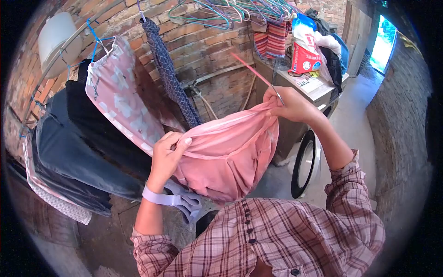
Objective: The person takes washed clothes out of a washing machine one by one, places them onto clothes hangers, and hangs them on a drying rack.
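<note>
A pink cloth garment point(226, 157) is stretched between my two hands, its gathered upper edge sagging in the middle. My left hand point(168, 154) is closed on its left end, thumb on top. At the other end, my right hand point(288, 104) pinches the cloth. A thin pink rod point(251, 68), which looks like part of a clothes hanger, sticks out up and left from that hand, beside a thin metal piece. Around my left wrist is a lavender band point(160, 198), with grey-purple fabric point(184, 201) next to it.
At left hang dark clothes point(87, 138), a floral pink garment point(124, 87) and a folded patterned umbrella point(166, 69). Several hangers point(221, 11) line the top. A red-and-white bag point(305, 51) sits on a counter at right. Below, a round machine door point(304, 161) stands open.
</note>
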Available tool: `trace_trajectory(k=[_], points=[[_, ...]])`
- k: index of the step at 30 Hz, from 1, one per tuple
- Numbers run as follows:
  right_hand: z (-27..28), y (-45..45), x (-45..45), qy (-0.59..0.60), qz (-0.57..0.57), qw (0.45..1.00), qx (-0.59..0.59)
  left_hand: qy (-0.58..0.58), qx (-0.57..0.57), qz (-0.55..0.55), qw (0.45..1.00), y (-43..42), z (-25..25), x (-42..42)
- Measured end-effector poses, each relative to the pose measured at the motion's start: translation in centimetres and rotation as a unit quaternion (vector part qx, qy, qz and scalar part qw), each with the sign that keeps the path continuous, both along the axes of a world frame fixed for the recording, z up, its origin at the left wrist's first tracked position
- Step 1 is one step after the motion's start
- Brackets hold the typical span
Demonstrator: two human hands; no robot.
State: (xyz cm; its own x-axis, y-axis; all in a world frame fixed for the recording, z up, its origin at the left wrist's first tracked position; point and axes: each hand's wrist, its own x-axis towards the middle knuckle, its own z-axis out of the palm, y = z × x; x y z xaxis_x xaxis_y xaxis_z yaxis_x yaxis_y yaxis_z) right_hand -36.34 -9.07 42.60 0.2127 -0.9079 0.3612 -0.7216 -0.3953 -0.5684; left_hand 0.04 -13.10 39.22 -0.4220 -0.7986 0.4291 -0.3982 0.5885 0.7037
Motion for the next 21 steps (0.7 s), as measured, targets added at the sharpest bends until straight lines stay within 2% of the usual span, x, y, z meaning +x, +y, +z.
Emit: trace_trajectory(k=[2,5,9,11,12,15,17,18,20,21], points=[[-0.3,-0.1,0.1,-0.039,0.015,0.996,0.073,0.028,0.07,-0.045,0.996,0.0,0.2,0.3],[-1.7,-0.9,0.0,0.056,0.004,0.996,-0.071,0.039,0.162,-0.11,0.98,0.2,0.6,0.8],[-2.0,-1.2,0.0,0.091,-0.014,0.994,-0.062,-0.025,0.002,-0.133,0.991,-0.8,0.0,0.9],[-2.2,-1.6,-0.4,0.11,-0.009,0.993,-0.033,-0.113,-0.125,0.035,0.985,0.3,0.7,0.3],[-1.8,-1.2,-0.2,0.074,0.0,0.997,0.02,-0.155,-0.187,0.119,0.963,1.0,1.1,-0.3],[-0.4,-0.2,0.7,-0.033,0.04,0.988,0.143,-0.125,-0.232,0.186,0.946,1.5,1.2,-1.2],[-0.5,0.2,0.4,-0.101,0.084,0.975,0.18,-0.23,-0.219,0.218,0.923,1.6,1.2,-1.7],[-0.1,0.5,0.6,-0.144,0.07,0.965,0.208,-0.282,-0.211,0.233,0.906,1.7,1.2,-1.8],[0.8,0.8,1.0,-0.227,0.043,0.937,0.261,-0.312,-0.178,0.169,0.918,1.1,0.1,-1.4],[0.4,0.6,0.8,-0.243,0.044,0.944,0.221,-0.326,-0.162,0.138,0.921,1.0,-0.2,-1.2]])
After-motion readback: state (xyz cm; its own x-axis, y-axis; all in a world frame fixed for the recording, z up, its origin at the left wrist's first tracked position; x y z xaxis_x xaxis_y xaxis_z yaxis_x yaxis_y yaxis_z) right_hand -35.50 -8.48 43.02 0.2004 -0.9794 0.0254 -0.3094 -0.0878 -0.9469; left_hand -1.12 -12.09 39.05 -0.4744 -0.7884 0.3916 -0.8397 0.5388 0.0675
